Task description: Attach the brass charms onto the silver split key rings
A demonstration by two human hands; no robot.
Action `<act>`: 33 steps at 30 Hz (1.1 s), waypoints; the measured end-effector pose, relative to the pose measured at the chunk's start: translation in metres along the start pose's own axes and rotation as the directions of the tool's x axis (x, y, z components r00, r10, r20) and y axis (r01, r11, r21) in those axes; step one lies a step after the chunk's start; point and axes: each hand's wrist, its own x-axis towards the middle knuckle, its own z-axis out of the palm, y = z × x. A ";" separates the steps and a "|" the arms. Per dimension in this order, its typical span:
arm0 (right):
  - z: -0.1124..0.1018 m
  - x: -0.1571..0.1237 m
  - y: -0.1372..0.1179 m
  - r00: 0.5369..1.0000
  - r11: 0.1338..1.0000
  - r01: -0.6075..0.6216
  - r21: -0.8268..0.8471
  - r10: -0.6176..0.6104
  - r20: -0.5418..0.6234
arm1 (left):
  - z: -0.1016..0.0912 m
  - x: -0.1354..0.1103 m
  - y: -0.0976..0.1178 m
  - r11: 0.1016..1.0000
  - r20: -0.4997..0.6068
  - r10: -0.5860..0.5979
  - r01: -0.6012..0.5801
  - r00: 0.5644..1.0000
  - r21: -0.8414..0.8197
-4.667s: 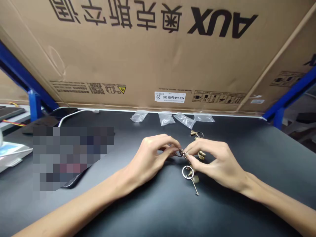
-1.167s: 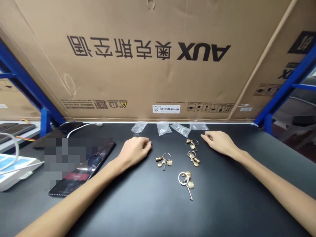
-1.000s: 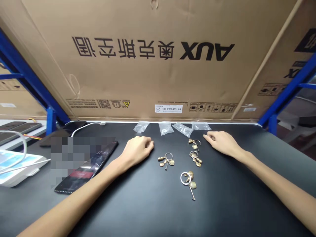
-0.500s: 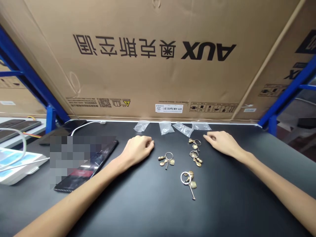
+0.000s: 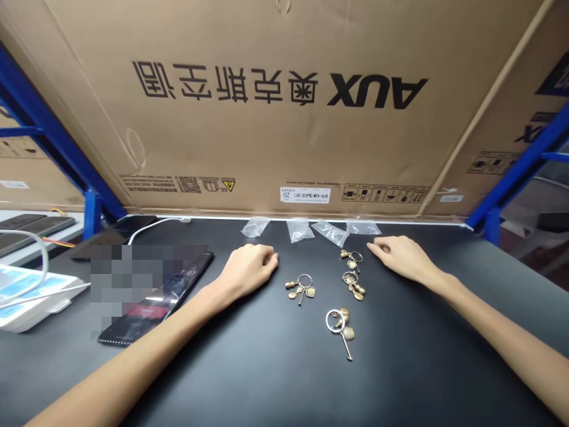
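Note:
My left hand rests on the black tabletop, its fingers curled in with nothing seen in them. Just right of it lies a keychain with a thin ring and small brass charms. My right hand also lies on the table, fingers folded and apparently holding nothing. Beside its fingertips is another brass keychain, with a similar keychain close below it. Nearer me sits a keychain with a thicker silver ring and a long bar-like charm. Neither hand touches the keychains.
Several clear plastic bags lie along the table's back edge, before a large cardboard box. A phone is beside my left forearm. Farther left are a white cable and a white box. Blue frame posts flank the table.
Both hands and the keychains stay in place. The clock on the phone screen goes from 7:06 to 7:07.

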 end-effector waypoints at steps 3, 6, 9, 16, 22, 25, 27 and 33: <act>0.000 0.000 0.000 1.000 1.000 0.002 0.002 -0.002 -0.001 | 0.000 0.001 0.000 1.000 -0.002 -0.004 0.004 1.000 -0.004; 0.000 0.000 0.000 1.000 1.000 0.005 0.005 -0.005 0.000 | -0.001 0.000 0.002 1.000 -0.007 -0.002 0.002 1.000 -0.013; 0.000 0.000 0.000 1.000 1.000 0.002 0.008 -0.002 0.000 | -0.003 -0.005 0.012 0.996 -0.018 0.028 -0.029 0.999 -0.082; 0.001 0.000 0.000 1.000 1.000 -0.013 0.010 0.013 0.006 | 0.002 -0.022 0.039 0.946 0.010 0.235 -0.227 0.972 -0.232; 0.002 0.001 0.001 1.000 1.000 -0.020 0.011 0.020 -0.003 | 0.002 -0.025 0.045 0.960 0.042 0.169 -0.154 0.985 -0.233; 0.004 0.001 0.002 1.000 1.000 -0.012 0.015 0.012 -0.014 | 0.000 -0.026 0.045 0.949 0.032 0.134 -0.119 0.990 -0.291; 0.004 0.001 0.002 1.000 1.000 -0.005 0.021 0.006 -0.026 | -0.001 -0.026 0.046 0.923 0.027 0.120 -0.102 0.992 -0.372; 0.001 -0.003 -0.004 0.989 0.998 -0.004 0.065 0.013 -0.149 | -0.005 -0.026 0.051 0.787 0.016 0.031 -0.014 0.999 -0.616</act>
